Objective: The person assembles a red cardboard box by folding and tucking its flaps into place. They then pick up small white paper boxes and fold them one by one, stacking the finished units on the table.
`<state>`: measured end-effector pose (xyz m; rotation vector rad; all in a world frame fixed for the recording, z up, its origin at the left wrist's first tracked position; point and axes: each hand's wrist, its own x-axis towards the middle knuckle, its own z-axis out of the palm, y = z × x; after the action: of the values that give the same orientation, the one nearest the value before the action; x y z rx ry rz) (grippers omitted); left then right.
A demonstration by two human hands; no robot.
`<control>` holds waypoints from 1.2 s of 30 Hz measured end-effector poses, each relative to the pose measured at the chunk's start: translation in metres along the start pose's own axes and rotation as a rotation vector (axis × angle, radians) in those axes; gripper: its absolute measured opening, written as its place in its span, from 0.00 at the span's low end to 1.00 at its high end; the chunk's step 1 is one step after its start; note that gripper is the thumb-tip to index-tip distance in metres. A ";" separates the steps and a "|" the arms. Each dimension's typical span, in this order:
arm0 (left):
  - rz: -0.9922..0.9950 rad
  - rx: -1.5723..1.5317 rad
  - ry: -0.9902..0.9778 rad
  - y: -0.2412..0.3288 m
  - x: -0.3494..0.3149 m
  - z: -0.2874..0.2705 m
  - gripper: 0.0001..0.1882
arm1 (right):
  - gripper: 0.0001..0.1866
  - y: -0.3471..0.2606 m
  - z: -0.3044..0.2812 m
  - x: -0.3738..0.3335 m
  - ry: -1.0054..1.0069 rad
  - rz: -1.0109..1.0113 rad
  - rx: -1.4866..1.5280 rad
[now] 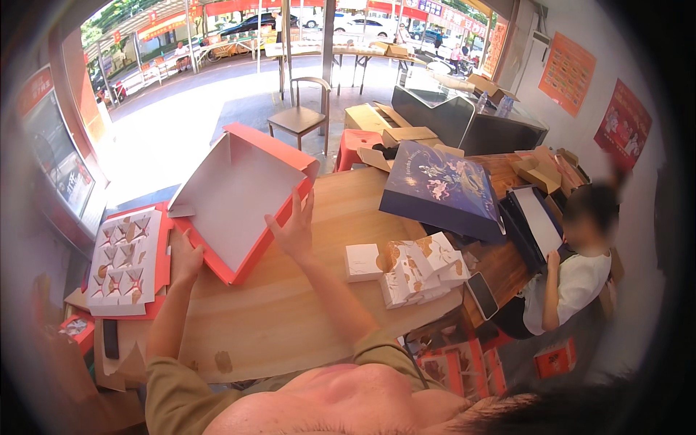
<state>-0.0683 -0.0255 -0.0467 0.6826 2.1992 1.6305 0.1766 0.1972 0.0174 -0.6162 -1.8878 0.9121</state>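
Red box, open and tilted over the table, between my hands. My right hand lays its fingers apart against one wall; my left hand meets the near-left edge, its clamping unclear. Probably light, stiff, dentable card, best held by opposite walls. Underside hidden; table contact indeterminate.

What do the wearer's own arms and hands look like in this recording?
The left sleeve and right sleeve are plain olive-brown cloth, ending around the elbows. The forearms are bare below. The left hand and right hand are ungloved, with no watch or bracelet visible.
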 end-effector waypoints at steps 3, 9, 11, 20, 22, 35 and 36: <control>0.083 -0.081 0.028 -0.029 -0.010 -0.002 0.41 | 0.55 -0.013 0.016 -0.007 -0.024 -0.005 0.198; 0.052 0.179 -0.205 0.042 -0.067 0.019 0.39 | 0.53 0.016 0.011 0.013 0.062 -0.096 0.221; 0.209 0.511 -0.225 0.066 -0.075 0.016 0.30 | 0.53 0.020 0.005 0.021 0.081 -0.149 0.274; 0.880 0.702 -0.234 0.077 -0.054 0.034 0.12 | 0.52 -0.007 -0.021 0.022 -0.126 -0.085 0.456; 0.794 0.738 -0.427 0.069 -0.048 0.037 0.11 | 0.53 -0.008 -0.022 0.022 -0.128 -0.122 0.393; 0.825 0.871 -0.449 0.060 -0.037 0.050 0.19 | 0.52 -0.009 -0.018 0.020 -0.099 -0.203 0.336; 0.820 0.891 -0.439 0.061 -0.039 0.051 0.20 | 0.52 -0.009 -0.018 0.020 -0.099 -0.191 0.342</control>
<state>0.0017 0.0084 -0.0052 2.1426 2.3366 0.4773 0.1830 0.2122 0.0403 -0.1851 -1.7839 1.1222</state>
